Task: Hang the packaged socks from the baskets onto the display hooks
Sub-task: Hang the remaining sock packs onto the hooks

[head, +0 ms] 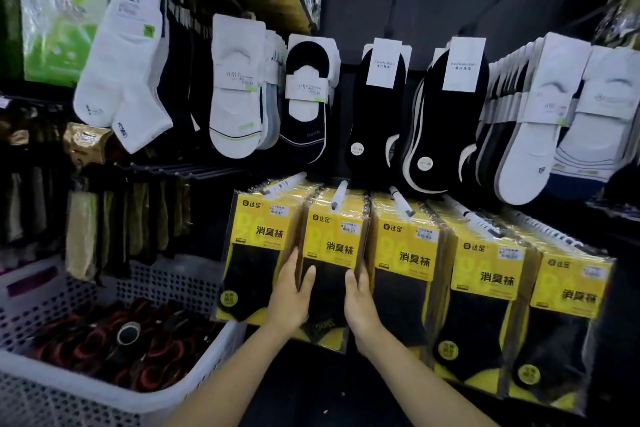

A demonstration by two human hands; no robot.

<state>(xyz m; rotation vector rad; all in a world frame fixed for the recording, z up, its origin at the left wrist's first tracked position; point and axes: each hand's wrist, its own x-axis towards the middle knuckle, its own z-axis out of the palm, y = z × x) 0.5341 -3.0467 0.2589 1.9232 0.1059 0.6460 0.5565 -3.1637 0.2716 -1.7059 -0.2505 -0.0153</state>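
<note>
A stack of yellow-and-black packaged socks [334,243] hangs on the second display hook [338,195] of the lower row. My left hand [291,298] presses against the stack's left side, and my right hand [360,302] holds its right side, thumbs on the front pack. Similar yellow packs [488,274] fill the neighbouring hooks to the left and right. A white perforated basket [104,388] at the lower left holds several dark sock packs with red trim [114,343].
Above, loose white and black socks [306,97] hang on the upper row of hooks. Dark and olive socks hang on a rack at the left [104,218]. Two bare hooks [393,3] jut from the dark back panel at the top.
</note>
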